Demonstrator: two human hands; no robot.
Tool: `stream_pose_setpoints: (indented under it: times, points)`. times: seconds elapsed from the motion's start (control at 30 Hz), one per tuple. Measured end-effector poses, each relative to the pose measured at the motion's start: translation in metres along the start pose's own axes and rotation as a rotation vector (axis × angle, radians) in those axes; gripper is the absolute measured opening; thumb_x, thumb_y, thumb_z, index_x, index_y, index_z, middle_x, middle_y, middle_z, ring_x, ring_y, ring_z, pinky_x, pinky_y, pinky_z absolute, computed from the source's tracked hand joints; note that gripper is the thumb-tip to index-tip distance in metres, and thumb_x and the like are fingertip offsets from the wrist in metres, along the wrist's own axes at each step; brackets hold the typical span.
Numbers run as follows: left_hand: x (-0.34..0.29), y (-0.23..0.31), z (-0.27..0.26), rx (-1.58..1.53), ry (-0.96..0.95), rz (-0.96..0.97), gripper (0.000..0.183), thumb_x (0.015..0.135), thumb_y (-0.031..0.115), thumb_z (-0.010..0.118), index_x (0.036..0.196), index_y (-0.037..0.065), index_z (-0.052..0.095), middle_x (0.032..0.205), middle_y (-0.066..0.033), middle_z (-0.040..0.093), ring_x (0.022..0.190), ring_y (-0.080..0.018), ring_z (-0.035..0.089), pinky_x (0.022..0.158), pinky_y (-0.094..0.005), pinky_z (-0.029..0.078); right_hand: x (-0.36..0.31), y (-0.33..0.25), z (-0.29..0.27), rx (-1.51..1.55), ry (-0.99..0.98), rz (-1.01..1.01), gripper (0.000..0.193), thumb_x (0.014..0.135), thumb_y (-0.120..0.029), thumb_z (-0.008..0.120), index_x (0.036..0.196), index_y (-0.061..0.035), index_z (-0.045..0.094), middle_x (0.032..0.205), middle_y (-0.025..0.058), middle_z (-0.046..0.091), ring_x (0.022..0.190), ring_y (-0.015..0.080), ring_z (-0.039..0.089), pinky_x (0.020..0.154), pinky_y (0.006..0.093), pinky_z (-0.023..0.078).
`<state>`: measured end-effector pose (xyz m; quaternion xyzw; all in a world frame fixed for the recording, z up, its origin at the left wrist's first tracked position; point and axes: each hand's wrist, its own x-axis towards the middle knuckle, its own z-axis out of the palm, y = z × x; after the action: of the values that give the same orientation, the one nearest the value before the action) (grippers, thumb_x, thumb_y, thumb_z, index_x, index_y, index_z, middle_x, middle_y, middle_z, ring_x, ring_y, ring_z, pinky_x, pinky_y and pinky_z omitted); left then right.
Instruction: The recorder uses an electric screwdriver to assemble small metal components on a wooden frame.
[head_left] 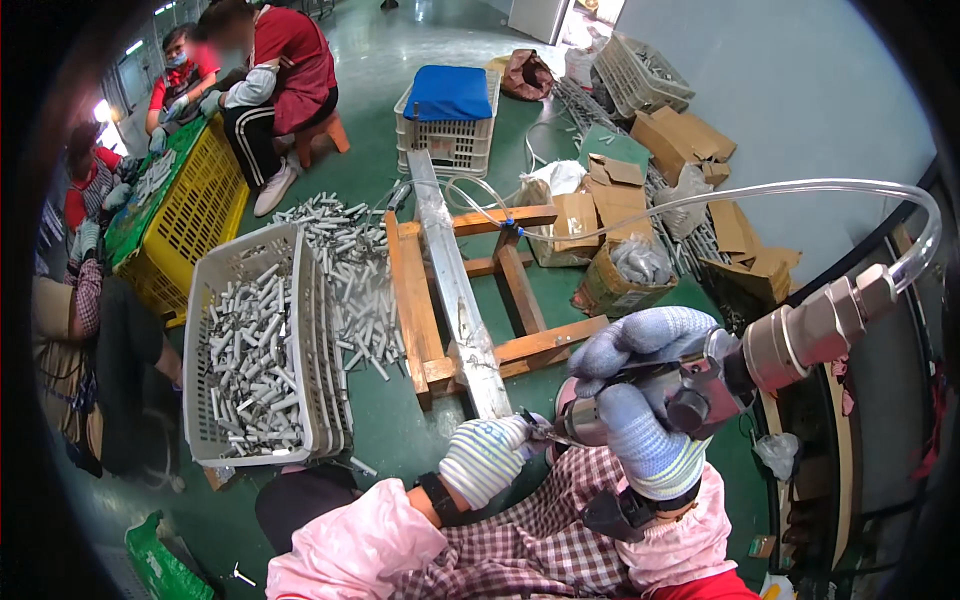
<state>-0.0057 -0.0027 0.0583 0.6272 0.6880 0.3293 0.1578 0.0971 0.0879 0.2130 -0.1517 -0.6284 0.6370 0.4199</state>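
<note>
My right hand [640,425], in a blue knitted glove, is wrapped round an air-powered hand tool [715,380] with a clear hose. The tool lies across my front, its nose pointing left. My left hand [485,460], in a striped glove, is closed at that nose, pinching a small dark metallic piece [540,432] whose kind I cannot make out. Just beyond the left hand ends a long metal bar [455,285], resting on a wooden frame [410,300]. A checked apron [540,520] covers my lap.
To the left, a white crate [200,400] holds many short metal tubes; more tubes [350,270] lie heaped on the floor. A blue-topped crate [450,140] stands ahead. Cardboard boxes [620,270] line the right. An air hose [780,187] arches overhead. Several people work around a yellow crate [200,210].
</note>
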Motion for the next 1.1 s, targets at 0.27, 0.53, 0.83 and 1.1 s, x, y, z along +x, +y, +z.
stream_pose_setpoints:
  times: [0.27,0.53,0.83,1.1]
  points:
    - [-0.003,-0.005,0.007,-0.176,0.11,0.064,0.018,0.084,0.024,0.062,0.092,0.008,0.063,0.076,-0.0143,0.064,0.068,-0.0324,0.063,0.059,-0.0391,0.05,0.004,0.012,0.0,-0.55,-0.203,-0.083,0.031,0.078,0.004,0.062,0.103,-0.004,0.046,0.082,0.011,0.061,0.072,0.017,0.062,0.066,0.0302,0.054]
    - [0.0,-0.002,-0.001,-0.138,-0.051,-0.049,0.018,0.087,0.025,0.058,0.097,0.012,0.064,0.079,-0.0138,0.064,0.071,-0.0322,0.063,0.061,-0.0383,0.05,0.004,0.006,0.0,0.084,-0.174,0.059,0.042,0.075,-0.008,0.074,0.108,-0.0061,0.047,0.09,0.0133,0.06,0.078,0.0184,0.062,0.068,0.0307,0.054]
    - [-0.004,-0.009,0.006,-0.063,-0.025,-0.006,0.022,0.09,0.033,0.055,0.098,0.015,0.065,0.078,-0.0102,0.066,0.069,-0.0298,0.064,0.058,-0.0386,0.05,0.006,0.009,-0.002,0.118,-0.059,0.09,0.039,0.075,-0.008,0.071,0.106,-0.0069,0.047,0.086,0.0122,0.06,0.08,0.0229,0.063,0.072,0.0368,0.054]
    - [-0.001,-0.003,-0.001,-0.055,-0.104,-0.073,0.024,0.088,0.031,0.057,0.1,0.012,0.066,0.081,-0.0114,0.066,0.072,-0.0303,0.065,0.063,-0.0376,0.051,0.005,0.011,-0.008,-0.206,-0.136,0.057,0.034,0.075,-0.002,0.066,0.102,-0.0069,0.047,0.08,0.0103,0.059,0.075,0.0212,0.062,0.066,0.0347,0.054]
